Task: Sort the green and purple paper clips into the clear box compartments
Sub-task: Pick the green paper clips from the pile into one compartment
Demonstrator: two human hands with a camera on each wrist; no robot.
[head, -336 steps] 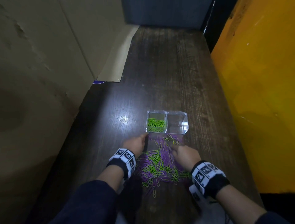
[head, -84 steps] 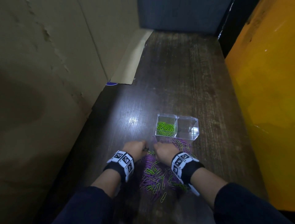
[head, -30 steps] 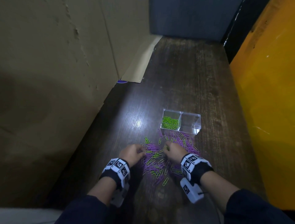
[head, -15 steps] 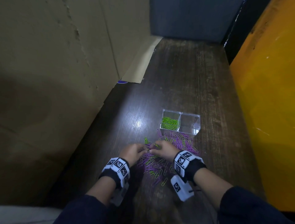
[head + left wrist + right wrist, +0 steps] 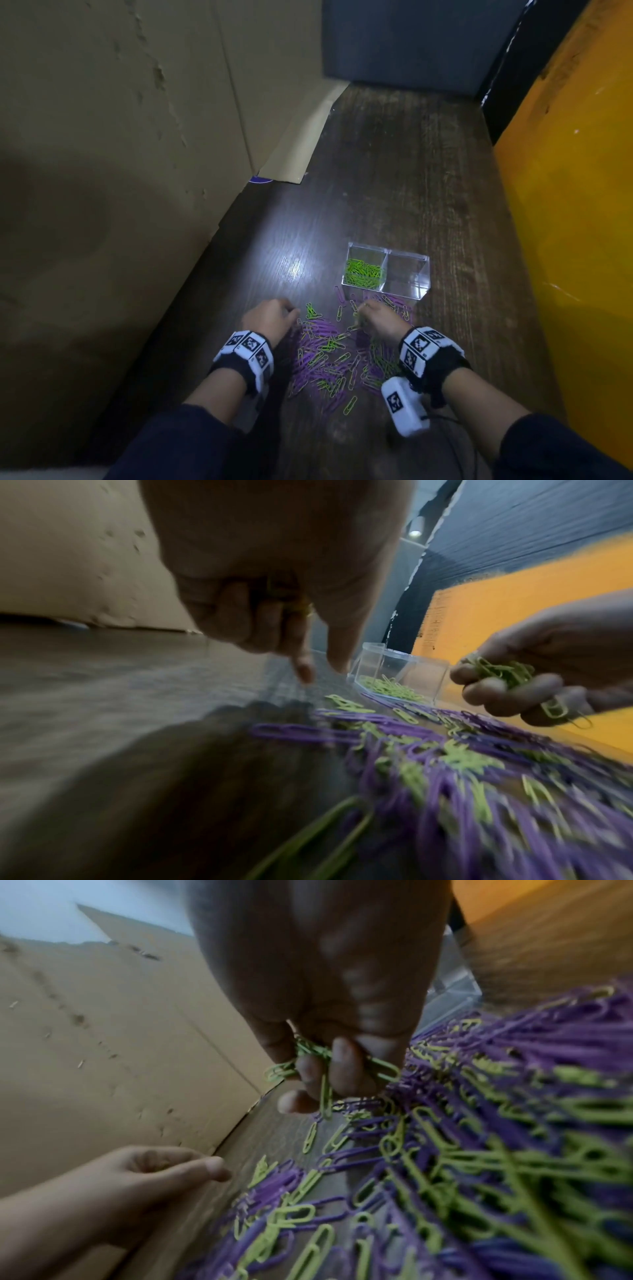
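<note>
A cardboard wall (image 5: 120, 144) stands along the left of the dark wooden table (image 5: 394, 171), with a flap (image 5: 301, 137) of it lying flat on the wood farther back. The left hand (image 5: 270, 320) hovers at the left edge of the pile (image 5: 337, 356) of mixed green and purple clips; in the left wrist view its fingers are curled into the palm around what looks like a few green clips (image 5: 281, 591), though the blur makes that hard to confirm, while forefinger and thumb point down with a small gap between them. To its right a small cluster of green clips (image 5: 312, 311) lies loose on the wood, apart from the main spread. The pile fans out between the two wrists and runs forward to the clear box (image 5: 407, 274), with purple clips lying right against its near wall. The right hand (image 5: 378, 320) sits over the far side of the pile, just short of the box, its fingers clamped on a bunch (image 5: 325, 1066) of green clips, several of which hang out below the fingertips. The box stands upright beyond both hands, with two compartments side by side: the left one holds a heap of green clips (image 5: 363, 272), and the right one shows only bare clear plastic. An orange wall (image 5: 575, 205) closes off the table on the right.
</note>
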